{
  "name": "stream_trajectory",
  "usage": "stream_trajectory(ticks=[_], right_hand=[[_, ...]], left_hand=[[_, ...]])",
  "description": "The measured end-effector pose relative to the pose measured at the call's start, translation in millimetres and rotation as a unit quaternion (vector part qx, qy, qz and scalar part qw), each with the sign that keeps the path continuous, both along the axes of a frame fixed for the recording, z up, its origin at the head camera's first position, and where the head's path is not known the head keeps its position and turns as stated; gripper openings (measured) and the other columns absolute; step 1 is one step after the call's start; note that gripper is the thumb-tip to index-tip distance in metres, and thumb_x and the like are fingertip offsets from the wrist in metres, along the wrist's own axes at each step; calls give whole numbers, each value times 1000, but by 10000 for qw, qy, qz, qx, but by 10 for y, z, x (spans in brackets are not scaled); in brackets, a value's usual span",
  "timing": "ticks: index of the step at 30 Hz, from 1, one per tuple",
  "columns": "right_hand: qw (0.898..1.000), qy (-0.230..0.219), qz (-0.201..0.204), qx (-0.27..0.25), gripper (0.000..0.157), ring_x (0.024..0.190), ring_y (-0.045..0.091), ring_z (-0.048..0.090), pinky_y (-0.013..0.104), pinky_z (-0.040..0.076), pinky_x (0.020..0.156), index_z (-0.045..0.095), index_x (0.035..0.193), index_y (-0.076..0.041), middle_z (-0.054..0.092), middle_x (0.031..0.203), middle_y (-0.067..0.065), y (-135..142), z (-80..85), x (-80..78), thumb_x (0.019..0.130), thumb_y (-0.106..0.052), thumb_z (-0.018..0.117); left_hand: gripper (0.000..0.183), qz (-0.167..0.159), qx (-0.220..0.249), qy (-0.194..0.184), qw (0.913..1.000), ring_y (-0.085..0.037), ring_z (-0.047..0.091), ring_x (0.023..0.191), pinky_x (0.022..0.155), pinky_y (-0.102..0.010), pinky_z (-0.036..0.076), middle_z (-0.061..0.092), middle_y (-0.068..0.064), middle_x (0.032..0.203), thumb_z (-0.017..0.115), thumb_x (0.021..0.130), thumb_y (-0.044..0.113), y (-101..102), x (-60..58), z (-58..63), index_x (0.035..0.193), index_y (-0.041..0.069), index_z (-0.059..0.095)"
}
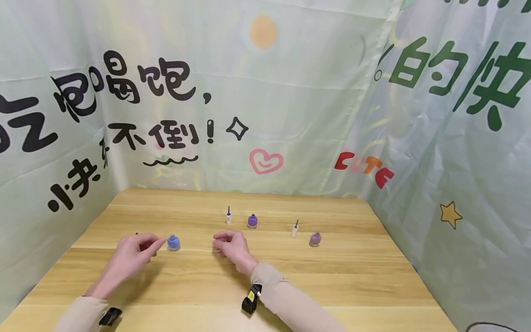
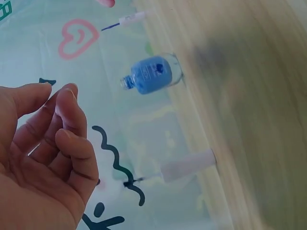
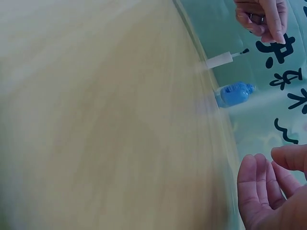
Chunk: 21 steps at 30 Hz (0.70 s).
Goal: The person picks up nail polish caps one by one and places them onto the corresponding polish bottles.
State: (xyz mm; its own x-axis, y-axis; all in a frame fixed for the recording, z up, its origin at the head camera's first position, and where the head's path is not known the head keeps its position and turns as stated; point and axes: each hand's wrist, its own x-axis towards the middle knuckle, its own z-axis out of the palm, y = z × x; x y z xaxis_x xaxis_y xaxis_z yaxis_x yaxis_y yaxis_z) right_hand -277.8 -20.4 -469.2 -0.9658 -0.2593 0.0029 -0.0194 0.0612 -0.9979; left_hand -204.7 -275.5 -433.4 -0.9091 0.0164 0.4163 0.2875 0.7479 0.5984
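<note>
My left hand point(image 1: 132, 251) hovers just left of a small blue nail polish bottle point(image 1: 174, 242). Its fingers curl loosely and hold nothing, with thumb and index tips close together in the left wrist view. The bottle has no cap on and stands upright. A white brush cap point(image 2: 188, 166) stands beside it with the bristles up, mostly hidden behind the left hand in the head view. To the bottle's right, my right hand point(image 1: 233, 246) is held above the table, fingers loosely bent around nothing, as the right wrist view also shows.
Farther back stands an uncapped purple nail polish bottle point(image 1: 252, 221), its brush cap point(image 1: 228, 216) upright to the left. An uncapped mauve bottle point(image 1: 315, 239) stands at right, with another upright brush cap point(image 1: 295, 228) beside it. Printed cloth walls point(image 1: 307, 115) border the wooden table point(image 1: 352, 286).
</note>
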Motion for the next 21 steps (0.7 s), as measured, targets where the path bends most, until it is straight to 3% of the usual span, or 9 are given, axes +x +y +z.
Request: stream_trajectory(ticks=[3, 9, 15, 21], right_hand=[[9998, -183, 2, -79, 20, 71, 24, 63, 32, 53, 60, 65, 98, 2, 64, 79, 6, -76, -11, 9, 78, -1, 67], [9993, -334, -44, -162, 23, 72, 25, 63, 33, 53, 61, 65, 99, 2, 63, 80, 6, -191, 21, -4, 76, 1, 67], [9984, -465, 154, -296, 23, 74, 26, 63, 34, 53, 64, 65, 98, 3, 63, 80, 6, -336, -15, -1, 75, 4, 68], [9975, -510, 269, -416, 24, 74, 25, 64, 34, 53, 64, 64, 98, 5, 63, 80, 7, -476, -44, -42, 74, 5, 68]], left_hand=[[15, 35, -37, -30, 10000, -7, 50, 49, 46, -23, 42, 54, 6, 57, 60, 87, 36, -60, 28, -4, 77, 26, 64], [24, 229, -14, -458, 9987, -10, 51, 51, 48, -25, 41, 59, 0, 62, 62, 83, 44, -173, 36, 31, 78, 20, 67], [35, 478, -118, -846, 9952, -11, 50, 52, 51, -25, 38, 59, -1, 62, 61, 81, 50, -413, 102, 12, 71, 17, 65], [36, 496, -291, -1195, 9912, -12, 50, 55, 52, -26, 38, 60, -2, 65, 62, 80, 50, -627, 89, -40, 75, 15, 65]])
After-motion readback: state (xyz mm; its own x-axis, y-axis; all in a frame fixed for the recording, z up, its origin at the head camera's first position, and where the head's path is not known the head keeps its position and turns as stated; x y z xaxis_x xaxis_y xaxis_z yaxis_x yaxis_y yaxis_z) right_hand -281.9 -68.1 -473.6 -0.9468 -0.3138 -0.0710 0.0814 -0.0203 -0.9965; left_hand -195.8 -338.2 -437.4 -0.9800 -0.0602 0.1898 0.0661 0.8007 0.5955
